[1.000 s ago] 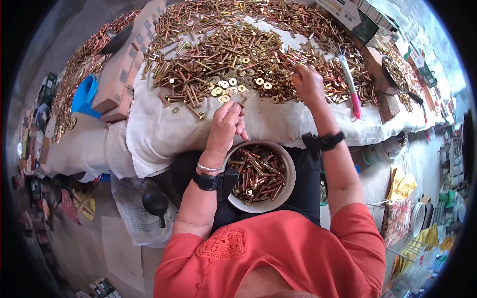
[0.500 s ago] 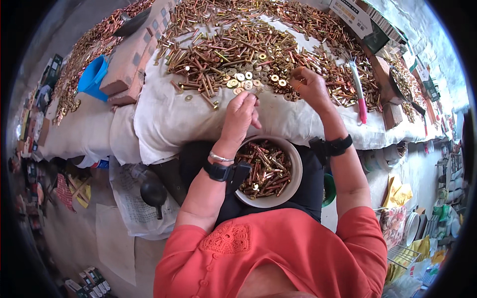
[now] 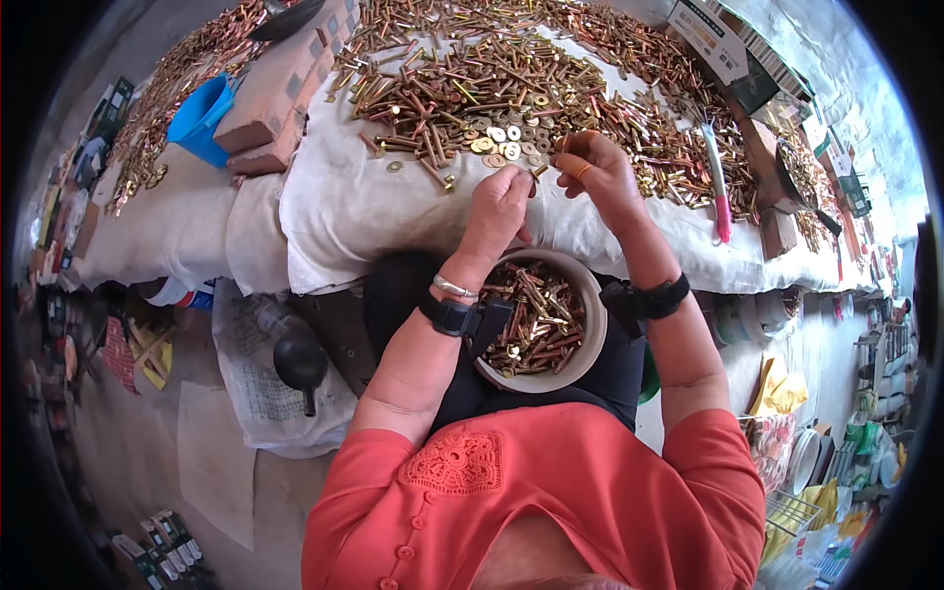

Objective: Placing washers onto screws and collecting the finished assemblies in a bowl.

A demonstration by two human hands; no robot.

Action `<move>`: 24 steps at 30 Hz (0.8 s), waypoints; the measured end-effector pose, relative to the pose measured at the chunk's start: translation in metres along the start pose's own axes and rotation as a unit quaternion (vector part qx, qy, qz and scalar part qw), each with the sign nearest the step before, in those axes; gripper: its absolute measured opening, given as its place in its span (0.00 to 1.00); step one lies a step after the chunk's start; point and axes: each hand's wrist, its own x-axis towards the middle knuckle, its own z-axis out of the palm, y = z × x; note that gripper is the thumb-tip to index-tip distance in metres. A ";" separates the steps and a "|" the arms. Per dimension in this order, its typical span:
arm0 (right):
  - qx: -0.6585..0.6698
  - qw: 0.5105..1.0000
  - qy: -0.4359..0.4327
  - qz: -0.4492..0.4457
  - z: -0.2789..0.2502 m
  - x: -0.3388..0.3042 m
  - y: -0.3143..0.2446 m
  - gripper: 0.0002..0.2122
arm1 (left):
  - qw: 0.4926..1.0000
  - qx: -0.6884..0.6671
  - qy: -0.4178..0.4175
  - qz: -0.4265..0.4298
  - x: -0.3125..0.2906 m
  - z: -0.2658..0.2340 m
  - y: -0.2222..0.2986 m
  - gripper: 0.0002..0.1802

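Above the front edge of the cloth-covered table, my left hand [image 3: 498, 211] is closed on a small brassy bolt [image 3: 539, 171], whose end sticks out past the thumb. My right hand [image 3: 604, 179] faces it, fingertips pinched close to that bolt; whatever they hold is too small to make out. An orange band circles one of its fingers. Just beyond both hands lie flat round washers [image 3: 512, 150] beside a heap of loose bolts [image 3: 482, 84]. Below my hands, a pale round bowl [image 3: 593, 305] rests on my lap, holding many bolts.
Pinkish bricks [image 3: 258, 123] wall off the heap on the left, beside a blue plastic cup [image 3: 200, 120]. To the right lies a brush with a pink handle [image 3: 723, 218], near more bricks and a cardboard box [image 3: 723, 49]. A black rubber bulb [image 3: 300, 364] sits low at left.
My right hand has come away from the washers toward my left hand, and the two are now almost touching. The whole view has shifted slightly.
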 end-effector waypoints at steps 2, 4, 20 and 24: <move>0.100 0.995 0.004 0.012 0.003 -0.004 0.001 0.13 | 1.000 -0.001 -0.001 0.004 0.001 0.001 -0.003 0.15; 0.227 0.974 0.002 0.025 0.007 -0.009 0.004 0.19 | 1.000 0.000 -0.001 0.007 0.002 0.003 -0.005 0.16; 0.095 0.995 -0.019 -0.004 -0.006 -0.009 0.021 0.07 | 0.993 -0.096 0.041 -0.059 0.005 0.014 0.009 0.16; -0.015 0.998 -0.051 -0.034 0.022 -0.008 0.017 0.10 | 0.993 -0.105 0.023 -0.041 0.004 0.006 0.007 0.19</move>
